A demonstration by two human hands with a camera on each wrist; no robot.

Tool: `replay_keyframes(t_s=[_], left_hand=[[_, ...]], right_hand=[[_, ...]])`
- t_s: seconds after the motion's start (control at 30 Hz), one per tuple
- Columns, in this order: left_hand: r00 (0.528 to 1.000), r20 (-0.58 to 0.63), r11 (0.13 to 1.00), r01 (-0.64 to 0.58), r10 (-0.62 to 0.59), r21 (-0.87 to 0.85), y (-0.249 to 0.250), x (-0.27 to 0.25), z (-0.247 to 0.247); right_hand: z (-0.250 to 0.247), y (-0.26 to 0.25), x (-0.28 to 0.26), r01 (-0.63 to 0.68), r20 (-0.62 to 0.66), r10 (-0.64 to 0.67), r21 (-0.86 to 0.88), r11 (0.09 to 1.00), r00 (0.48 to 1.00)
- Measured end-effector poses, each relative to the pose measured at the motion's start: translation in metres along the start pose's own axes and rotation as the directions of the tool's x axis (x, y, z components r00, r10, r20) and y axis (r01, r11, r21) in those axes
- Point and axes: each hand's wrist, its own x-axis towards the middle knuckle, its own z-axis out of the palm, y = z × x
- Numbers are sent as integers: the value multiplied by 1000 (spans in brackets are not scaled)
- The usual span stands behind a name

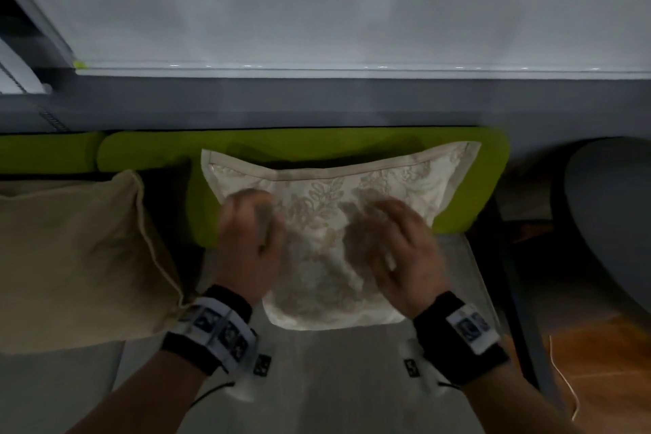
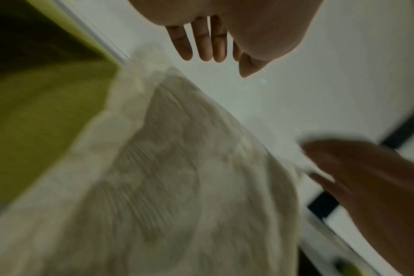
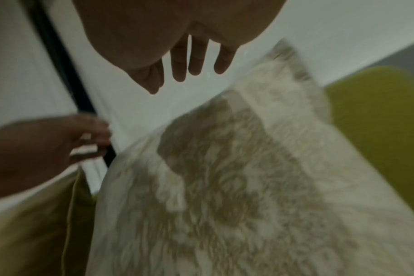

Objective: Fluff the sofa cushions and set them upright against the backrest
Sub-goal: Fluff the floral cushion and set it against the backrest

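Observation:
A cream embroidered cushion leans on the green backrest, its lower edge on the grey seat. Both hands hover over its front face, blurred by motion. My left hand is over the cushion's left half and my right hand over its right half. In the left wrist view the left hand has straight fingers, clear of the cushion. The right wrist view shows the right hand likewise straight-fingered above the cushion. Neither hand holds anything.
A plain beige cushion lies on the seat just to the left, beside my left wrist. A round grey object stands right of the sofa's end. Wooden floor with a thin white cable lies below it. A pale wall rises behind the backrest.

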Motion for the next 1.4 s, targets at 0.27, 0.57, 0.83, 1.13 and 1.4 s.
replay_keyframes(t_s=[0.27, 0.57, 0.83, 1.13, 1.4], left_hand=[[921, 388, 912, -148, -13, 382, -17, 4, 76], [877, 335, 816, 104, -345, 569, -84, 55, 61], [688, 174, 635, 720, -704, -278, -131, 20, 14], [585, 300, 491, 804, -753, -335, -96, 10, 29], [756, 364, 617, 654, -544, -437, -90, 3, 12]], right_hand=[[49, 28, 37, -170, 363, 306, -361, 917, 880], [31, 113, 62, -515, 402, 660, -416, 749, 635], [-14, 160, -1, -705, 115, 906, 670, 233, 408], [-2, 132, -15, -783, 301, 821, 568, 254, 485], [-14, 133, -37, -799, 174, 852, 476, 367, 494]])
